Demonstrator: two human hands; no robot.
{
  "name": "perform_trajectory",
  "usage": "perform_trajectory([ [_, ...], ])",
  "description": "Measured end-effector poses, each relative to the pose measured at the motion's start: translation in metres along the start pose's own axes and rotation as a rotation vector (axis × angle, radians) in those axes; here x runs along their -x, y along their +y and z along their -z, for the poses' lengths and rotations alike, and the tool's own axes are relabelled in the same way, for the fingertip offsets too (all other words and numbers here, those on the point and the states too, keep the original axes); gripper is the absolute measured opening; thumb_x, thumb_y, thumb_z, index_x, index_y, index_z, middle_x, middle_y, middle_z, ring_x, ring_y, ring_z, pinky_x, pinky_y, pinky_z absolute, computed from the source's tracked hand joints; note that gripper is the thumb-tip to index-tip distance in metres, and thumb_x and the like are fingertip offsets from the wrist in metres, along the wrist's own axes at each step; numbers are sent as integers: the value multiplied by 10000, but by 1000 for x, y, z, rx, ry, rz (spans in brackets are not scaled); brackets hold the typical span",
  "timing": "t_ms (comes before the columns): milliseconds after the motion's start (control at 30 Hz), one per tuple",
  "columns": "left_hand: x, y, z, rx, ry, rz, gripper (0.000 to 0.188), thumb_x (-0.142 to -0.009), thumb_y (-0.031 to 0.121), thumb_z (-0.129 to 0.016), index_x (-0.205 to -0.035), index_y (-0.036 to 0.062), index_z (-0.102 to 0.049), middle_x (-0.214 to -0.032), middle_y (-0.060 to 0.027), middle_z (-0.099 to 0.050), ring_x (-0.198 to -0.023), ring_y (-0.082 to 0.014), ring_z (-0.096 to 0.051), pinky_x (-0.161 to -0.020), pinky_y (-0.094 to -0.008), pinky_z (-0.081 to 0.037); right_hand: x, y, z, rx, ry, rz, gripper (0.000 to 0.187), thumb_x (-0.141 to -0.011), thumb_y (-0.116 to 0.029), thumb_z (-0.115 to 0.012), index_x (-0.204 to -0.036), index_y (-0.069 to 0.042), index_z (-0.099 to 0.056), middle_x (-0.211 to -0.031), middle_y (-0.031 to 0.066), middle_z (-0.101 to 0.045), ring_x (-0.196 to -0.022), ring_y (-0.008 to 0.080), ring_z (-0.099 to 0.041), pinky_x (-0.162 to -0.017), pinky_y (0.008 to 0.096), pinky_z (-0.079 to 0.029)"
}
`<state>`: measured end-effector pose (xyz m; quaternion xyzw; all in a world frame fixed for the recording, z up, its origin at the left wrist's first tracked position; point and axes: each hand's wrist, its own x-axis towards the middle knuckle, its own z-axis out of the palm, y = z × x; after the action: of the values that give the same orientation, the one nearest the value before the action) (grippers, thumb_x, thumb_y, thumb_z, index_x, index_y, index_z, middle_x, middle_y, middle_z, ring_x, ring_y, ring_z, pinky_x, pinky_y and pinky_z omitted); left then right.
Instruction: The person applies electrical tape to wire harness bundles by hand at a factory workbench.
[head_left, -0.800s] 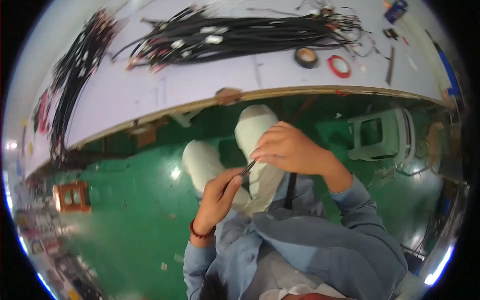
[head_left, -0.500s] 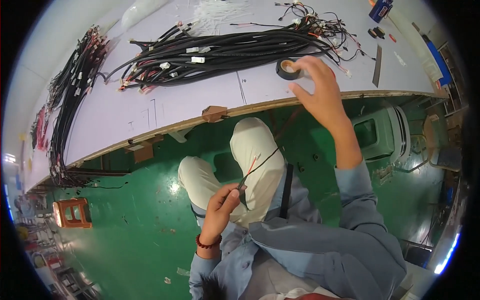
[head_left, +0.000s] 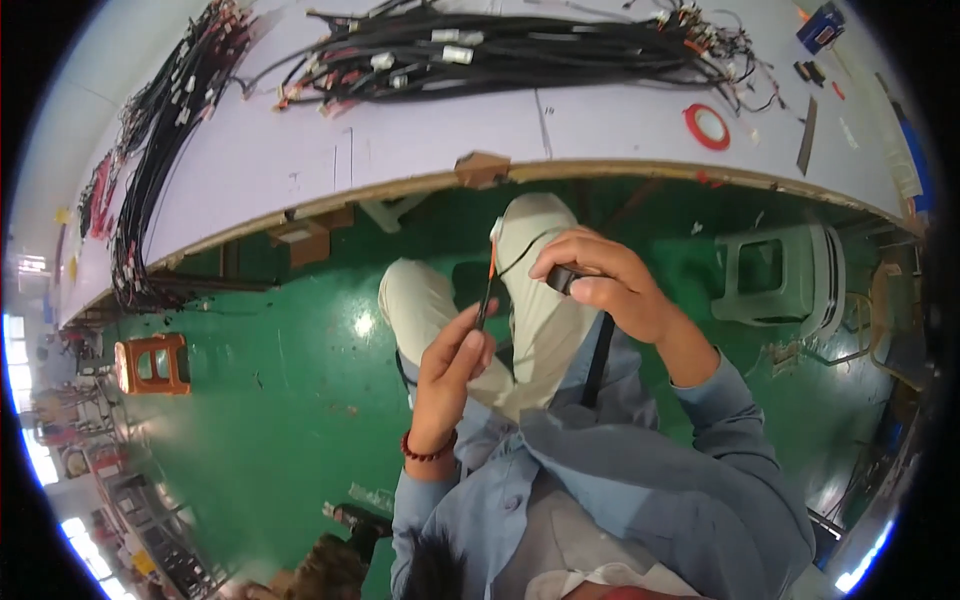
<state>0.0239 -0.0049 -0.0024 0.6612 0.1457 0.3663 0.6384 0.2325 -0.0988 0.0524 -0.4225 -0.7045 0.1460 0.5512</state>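
Black cable first: where is it?

Above the person's lap, in front of the counter, gripped between the thumb and fingers of the left hand. From its far end run an orange wire, tipped with a white connector, and a thin black lead curving toward the right hand.

And that right hand?

Curled, thumb and fingers closed on a black tape roll, which they partly cover.

Any containers?

One blue can at the counter's far right; its contents are hidden.

What else is around?

Along the counter stretches a thick cable bundle; another bundle lies at the left. A red tape roll sits nearer the front edge. On the floor stand an orange stool, left, and a grey-green stool, right. The person's knees lie behind the wires.

Materials?

Smooth pale countertop, rough brown edge, glossy green floor, moulded plastic stools, soft cream trousers.
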Motion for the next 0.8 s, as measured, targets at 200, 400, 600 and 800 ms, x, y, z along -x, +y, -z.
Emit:
perform_trajectory([
  [200,-23,7,-15,-20,-106,-152,356,-968,162,-446,-1282,3,-502,-712,31,-448,-595,-36,-327,-532,-185,-256,11,15,-13,-316,129,-179,206,-839,-119,-500,-847,59,-603,-830,81,-580,-611,101,-513,-510,236,-415],
  [400,-34,4,-25,-72,-167,-221,405,-968,183,-470,-1333,10,-443,-718,16,-473,-651,-54,-401,-587,-188,-307,16,27,-20,-229,231,-335,248,-881,-174,-502,-821,26,-635,-771,61,-586,-568,86,-499,-484,226,-405],
  [600,-37,5,-27,-15,-210,-240,572,-962,144,-486,-1454,51,-209,-722,-19,-509,-702,-88,-469,-666,-216,-366,8,33,-24,-740,-40,-522,449,-887,-142,-404,-1322,-35,-379,-938,70,-543,-816,147,-591,-761,313,-503],
  [800,-39,13,-29,-24,-263,-179,651,-957,113,-491,-1476,64,-102,-718,-40,-530,-695,-99,-483,-676,-227,-382,5,15,-12,-592,-139,-309,603,-805,-60,-460,-1383,-20,-296,-1083,111,-500,-881,180,-591,-852,315,-454],
])
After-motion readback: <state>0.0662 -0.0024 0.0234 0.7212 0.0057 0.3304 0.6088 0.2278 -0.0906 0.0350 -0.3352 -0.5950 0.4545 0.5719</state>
